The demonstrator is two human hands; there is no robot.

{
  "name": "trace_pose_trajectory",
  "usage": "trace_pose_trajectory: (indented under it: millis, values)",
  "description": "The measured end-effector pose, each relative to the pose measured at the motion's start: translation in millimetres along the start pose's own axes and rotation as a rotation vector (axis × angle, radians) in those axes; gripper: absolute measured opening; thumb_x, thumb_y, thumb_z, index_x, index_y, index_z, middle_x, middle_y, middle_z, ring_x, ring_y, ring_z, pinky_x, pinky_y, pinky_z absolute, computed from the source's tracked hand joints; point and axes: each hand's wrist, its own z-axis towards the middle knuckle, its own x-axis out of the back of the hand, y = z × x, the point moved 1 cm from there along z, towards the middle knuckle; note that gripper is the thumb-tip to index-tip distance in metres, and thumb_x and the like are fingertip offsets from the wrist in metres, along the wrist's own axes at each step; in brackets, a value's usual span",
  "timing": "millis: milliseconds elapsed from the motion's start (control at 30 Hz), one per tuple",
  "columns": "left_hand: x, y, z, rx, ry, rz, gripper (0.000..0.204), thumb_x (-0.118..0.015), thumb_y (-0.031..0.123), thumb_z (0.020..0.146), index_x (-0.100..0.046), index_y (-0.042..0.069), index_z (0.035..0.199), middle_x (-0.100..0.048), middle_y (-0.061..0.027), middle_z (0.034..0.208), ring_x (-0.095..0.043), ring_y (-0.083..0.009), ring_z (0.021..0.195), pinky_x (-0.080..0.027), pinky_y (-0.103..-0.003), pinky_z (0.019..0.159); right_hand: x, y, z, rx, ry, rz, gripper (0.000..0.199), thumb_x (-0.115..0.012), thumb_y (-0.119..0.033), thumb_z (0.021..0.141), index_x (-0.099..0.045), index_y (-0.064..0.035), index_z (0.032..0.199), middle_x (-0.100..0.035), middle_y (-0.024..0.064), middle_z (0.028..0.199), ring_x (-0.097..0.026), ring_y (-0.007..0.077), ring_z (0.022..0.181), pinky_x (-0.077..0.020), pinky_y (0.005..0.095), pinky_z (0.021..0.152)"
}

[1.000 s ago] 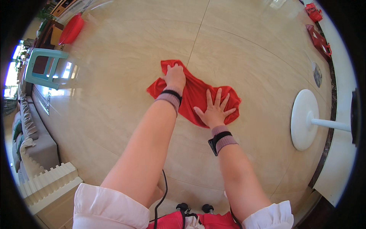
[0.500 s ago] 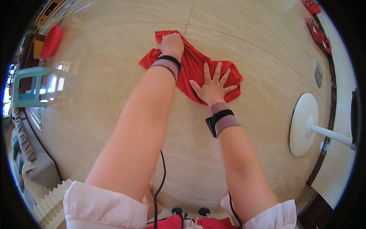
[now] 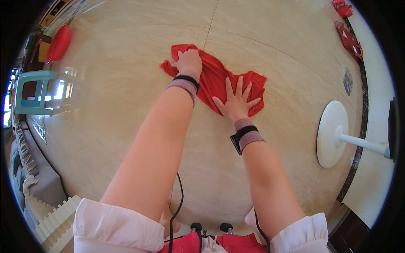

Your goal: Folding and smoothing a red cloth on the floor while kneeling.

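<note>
A crumpled red cloth (image 3: 213,78) lies spread over the shiny beige floor ahead of me. My left hand (image 3: 188,61) is closed over its far left part, knuckles up, with fabric bunched around the fingers; the fingertips are partly hidden. Flat on the cloth's right part rests my right hand (image 3: 237,101), fingers spread and pointing away from me. Each wrist wears a mauve knit band with a black strap, and a small dark device sits at the right one.
To the right stands a round white base (image 3: 333,134) with a pole. A pale green stool (image 3: 36,109), a red basin (image 3: 59,44) and a grey sofa (image 3: 44,181) line the left. Red bags (image 3: 349,40) lie at the far right. Black cables (image 3: 180,198) hang near my arms.
My left hand has drawn the cloth's far left part a little nearer to me. The right hand has shifted slightly nearer too, still spread flat on the cloth.
</note>
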Motion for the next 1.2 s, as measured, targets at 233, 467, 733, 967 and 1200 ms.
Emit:
trace_pose_trajectory:
  millis: [233, 467, 733, 967, 1200]
  values:
    - [-22, -27, -102, 0.017, -0.215, 0.047, 0.033, -0.055, 0.019, 0.102, -0.065, 0.017, 0.133, -0.047, -0.0029, 0.155, -0.034, -0.0353, 0.151, -0.046, -0.074, 0.101, -44, 9, -84, 0.011, -0.126, -0.010, 0.098, -0.055, -0.075, 0.091, -0.011, -0.0348, 0.168, 0.010, 0.0078, 0.176, 0.015, 0.0427, 0.159, 0.0023, 0.0848, 0.111]
    - [-61, -84, -210, 0.030, -0.166, 0.058, 0.030, -0.056, 0.015, 0.100, -0.066, 0.013, 0.128, -0.044, -0.0047, 0.161, -0.034, -0.0345, 0.152, -0.047, -0.071, 0.100, -85, 13, -162, 0.063, -0.282, 0.036, 0.105, -0.064, -0.073, 0.086, -0.008, -0.0372, 0.168, 0.018, 0.0066, 0.175, 0.022, 0.0411, 0.158, 0.0084, 0.0829, 0.111]
    - [-80, -116, -276, 0.070, -0.249, -0.063, 0.028, -0.057, 0.009, 0.098, -0.065, 0.007, 0.125, -0.039, -0.0084, 0.165, -0.032, -0.0354, 0.154, -0.046, -0.062, 0.110, -120, 32, -206, 0.084, -0.346, 0.043, 0.111, -0.069, -0.074, 0.079, -0.010, -0.0408, 0.167, 0.020, 0.0061, 0.175, 0.024, 0.0419, 0.157, 0.0099, 0.0832, 0.110]
    - [-77, -138, -260, -0.035, -0.064, 0.043, 0.014, -0.059, 0.004, 0.093, -0.068, 0.002, 0.103, -0.063, -0.0213, 0.126, -0.057, -0.0451, 0.129, -0.050, -0.046, 0.109, -107, 19, -200, 0.136, -0.395, 0.095, 0.115, -0.073, -0.072, 0.076, -0.010, -0.0416, 0.167, 0.022, 0.0092, 0.174, 0.025, 0.0450, 0.156, 0.0121, 0.0839, 0.109]
    - [-60, -130, -205, 0.050, -0.103, -0.057, 0.020, -0.054, 0.006, 0.096, -0.067, 0.001, 0.110, -0.058, -0.0227, 0.144, -0.051, -0.0468, 0.137, -0.047, -0.048, 0.113, -90, 10, -170, 0.115, -0.290, 0.114, 0.105, -0.073, -0.068, 0.079, -0.018, -0.0452, 0.165, 0.014, 0.0017, 0.176, 0.021, 0.0409, 0.158, 0.0091, 0.0840, 0.111]
